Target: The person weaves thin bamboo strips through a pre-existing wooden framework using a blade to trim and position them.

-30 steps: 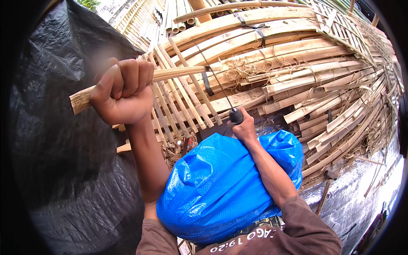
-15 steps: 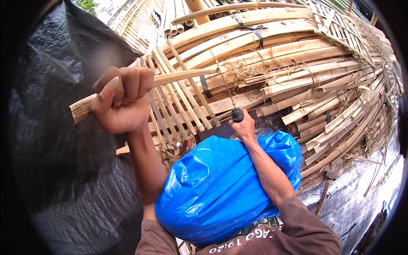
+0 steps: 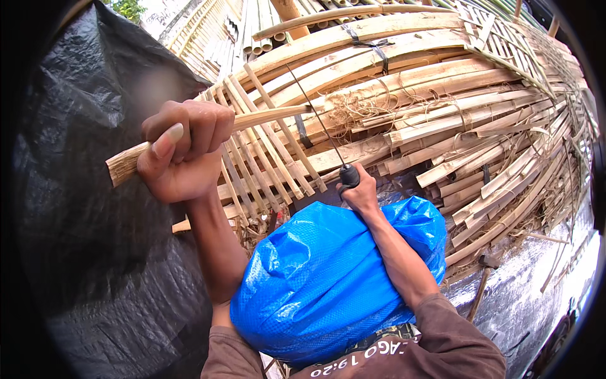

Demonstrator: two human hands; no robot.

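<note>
My left hand (image 3: pixel 186 151) is raised and closed around a split bamboo strip (image 3: pixel 273 116). Its thick, squared end sticks out to the left of my fist, and its thin end points right. In my right hand (image 3: pixel 362 192) is the black handle of a long knife (image 3: pixel 349 175). The blade shows nearly edge-on as a thin dark line, slanting up and left from the handle. It crosses the picture at the strip's thin end; whether the two touch I cannot tell. A blue plastic sheet (image 3: pixel 322 278) covers my lap below both hands.
A slatted bamboo rack (image 3: pixel 271 151) lies beyond my left forearm. Stacked split bamboo lengths (image 3: pixel 435 82) with loose fibres fill the far and right side. Black sheeting (image 3: pixel 113 240) hangs at left. A hammer (image 3: pixel 485 271) rests on silvery sheeting (image 3: pixel 524 303) at right.
The knife blade has tilted further left, its tip swinging left and up, while the handle shifted slightly. The strip's thin end moved a little left and down. My left hand keeps its grip.
</note>
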